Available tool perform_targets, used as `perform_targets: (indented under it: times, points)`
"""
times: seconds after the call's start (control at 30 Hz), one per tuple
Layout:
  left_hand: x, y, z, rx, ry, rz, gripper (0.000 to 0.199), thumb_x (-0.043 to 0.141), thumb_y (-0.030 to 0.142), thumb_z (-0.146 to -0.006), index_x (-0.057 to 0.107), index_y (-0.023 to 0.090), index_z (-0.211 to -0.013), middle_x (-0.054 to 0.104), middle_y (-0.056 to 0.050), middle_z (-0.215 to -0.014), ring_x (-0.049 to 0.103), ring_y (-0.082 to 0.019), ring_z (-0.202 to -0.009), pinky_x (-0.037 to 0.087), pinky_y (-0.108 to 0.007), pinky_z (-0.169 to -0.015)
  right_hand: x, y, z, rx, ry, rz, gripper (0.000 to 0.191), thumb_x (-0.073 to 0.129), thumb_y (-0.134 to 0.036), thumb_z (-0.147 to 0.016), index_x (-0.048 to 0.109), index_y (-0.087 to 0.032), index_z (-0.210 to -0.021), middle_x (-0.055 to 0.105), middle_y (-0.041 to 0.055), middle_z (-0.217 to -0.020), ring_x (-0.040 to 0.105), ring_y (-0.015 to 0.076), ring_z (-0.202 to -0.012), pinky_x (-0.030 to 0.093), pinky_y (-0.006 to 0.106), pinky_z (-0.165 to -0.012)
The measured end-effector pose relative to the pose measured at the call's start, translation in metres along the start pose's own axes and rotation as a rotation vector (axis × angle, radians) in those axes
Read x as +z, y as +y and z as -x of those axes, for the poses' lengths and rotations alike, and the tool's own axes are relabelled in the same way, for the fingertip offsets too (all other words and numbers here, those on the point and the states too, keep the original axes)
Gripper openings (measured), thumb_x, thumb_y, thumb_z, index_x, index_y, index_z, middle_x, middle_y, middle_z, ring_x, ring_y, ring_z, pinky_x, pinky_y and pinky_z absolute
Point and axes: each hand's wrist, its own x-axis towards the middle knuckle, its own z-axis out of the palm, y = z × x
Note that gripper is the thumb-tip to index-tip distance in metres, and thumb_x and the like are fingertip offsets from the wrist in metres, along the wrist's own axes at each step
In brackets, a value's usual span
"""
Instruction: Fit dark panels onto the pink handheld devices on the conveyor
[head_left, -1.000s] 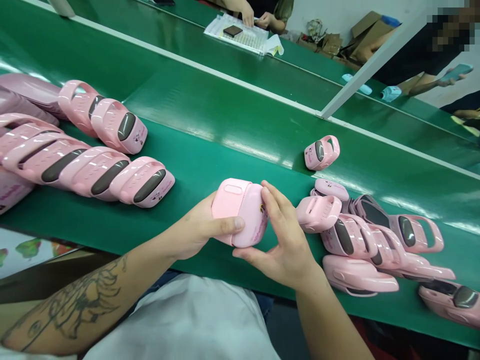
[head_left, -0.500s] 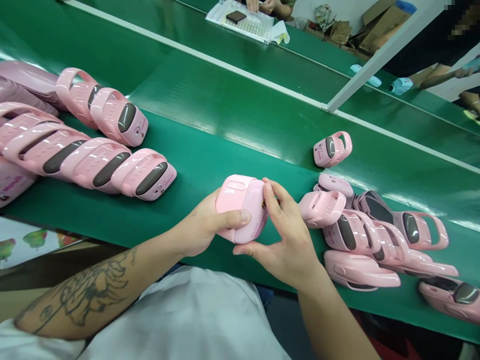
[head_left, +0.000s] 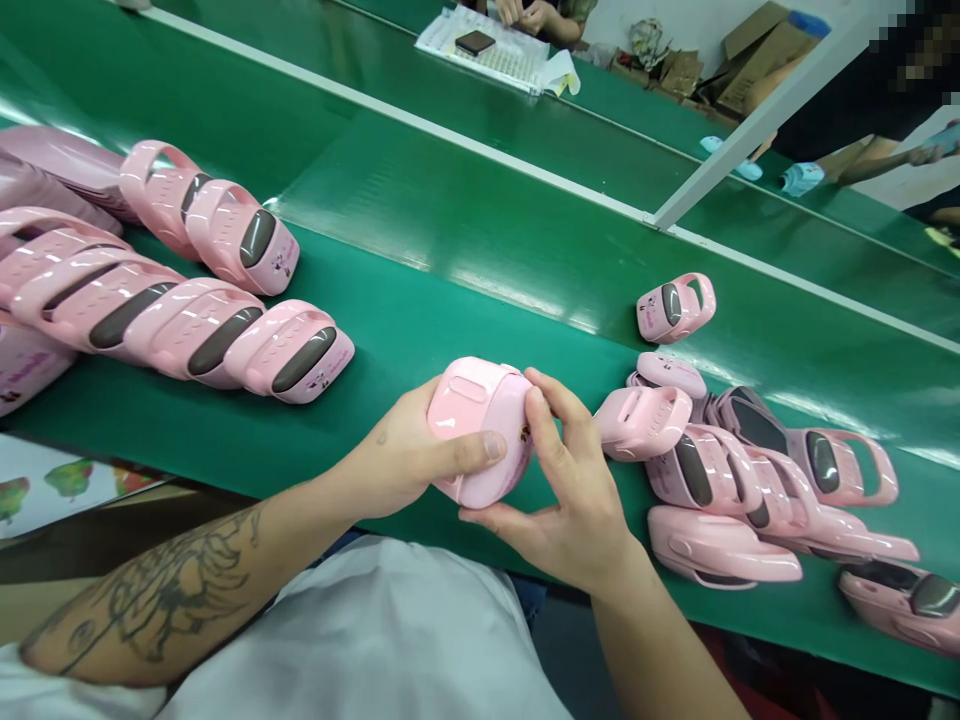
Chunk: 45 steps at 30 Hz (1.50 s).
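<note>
A rounded pink plastic housing [head_left: 480,420] is held up in front of my body, above the green bench. My left hand [head_left: 409,450] grips its left side, with the thumb pressed across the front and the other fingers hidden behind. On the opposite side, my right hand [head_left: 574,490] has its fingertips at the right edge and its thumb by the lower edge. A small printed figure on the housing shows partly beside the right fingertips. Just right of that hand lies another pink housing [head_left: 643,422] with a handle loop.
Rows of pink handled housings [head_left: 289,350] with dark windows lie at left, near stacked pink shells [head_left: 67,165]. More housings [head_left: 724,545] cluster at right; a single one [head_left: 675,307] stands farther back. A white metal rail [head_left: 390,112] crosses the green bench [head_left: 405,320]. Other people work beyond it.
The held housing has tilted slightly and dropped a little, both hands moving with it. Across the bench, a person's hands have shifted slightly.
</note>
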Motion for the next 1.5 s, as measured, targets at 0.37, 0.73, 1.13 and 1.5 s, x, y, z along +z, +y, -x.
perform_targets:
  times: [0.37, 0.73, 1.13, 1.5]
  points:
    - [-0.001, -0.002, 0.007, 0.013, 0.024, -0.040, 0.076, 0.091, 0.045, -0.080, 0.064, 0.016, -0.144, 0.078, -0.015, -0.126, 0.075, -0.033, -0.108, 0.061, -0.034, -0.083, 0.002, -0.006, 0.001, -0.039, 0.023, -0.007, 0.114, 0.087, -0.049, -0.089, 0.018, -0.026, -0.176, 0.048, 0.0242, -0.164, 0.053, 0.0429, -0.152, 0.053, 0.065, -0.118]
    - [-0.008, -0.017, -0.004, 0.076, 0.066, 0.015, 0.074, 0.091, 0.047, -0.080, 0.068, 0.016, -0.143, 0.078, -0.014, -0.130, 0.074, -0.031, -0.113, 0.061, -0.033, -0.087, 0.009, 0.004, 0.001, -0.017, -0.007, 0.066, 0.110, 0.077, -0.067, -0.092, 0.020, -0.023, -0.176, 0.046, 0.0268, -0.169, 0.045, 0.0441, -0.159, 0.044, 0.065, -0.122]
    - [-0.009, -0.026, -0.011, 0.571, 0.151, -0.121, 0.089, 0.092, 0.060, -0.079, 0.061, 0.021, -0.153, 0.070, -0.018, -0.146, 0.062, -0.044, -0.143, 0.055, -0.052, -0.117, 0.049, -0.032, -0.024, 0.853, 0.181, -1.549, 0.080, 0.039, -0.086, -0.100, 0.070, -0.025, -0.141, 0.076, 0.0123, -0.140, 0.069, 0.0354, -0.135, 0.056, 0.056, -0.114]
    - [-0.024, 0.008, 0.013, 0.144, 0.175, -0.364, 0.090, 0.092, 0.047, -0.083, 0.056, 0.025, -0.162, 0.062, -0.014, -0.160, 0.063, -0.043, -0.142, 0.059, -0.048, -0.113, 0.053, -0.013, 0.005, 0.674, 0.348, -1.202, 0.053, 0.067, -0.050, -0.105, 0.057, -0.032, -0.154, 0.061, 0.0070, -0.159, 0.060, 0.0308, -0.146, 0.045, 0.053, -0.127]
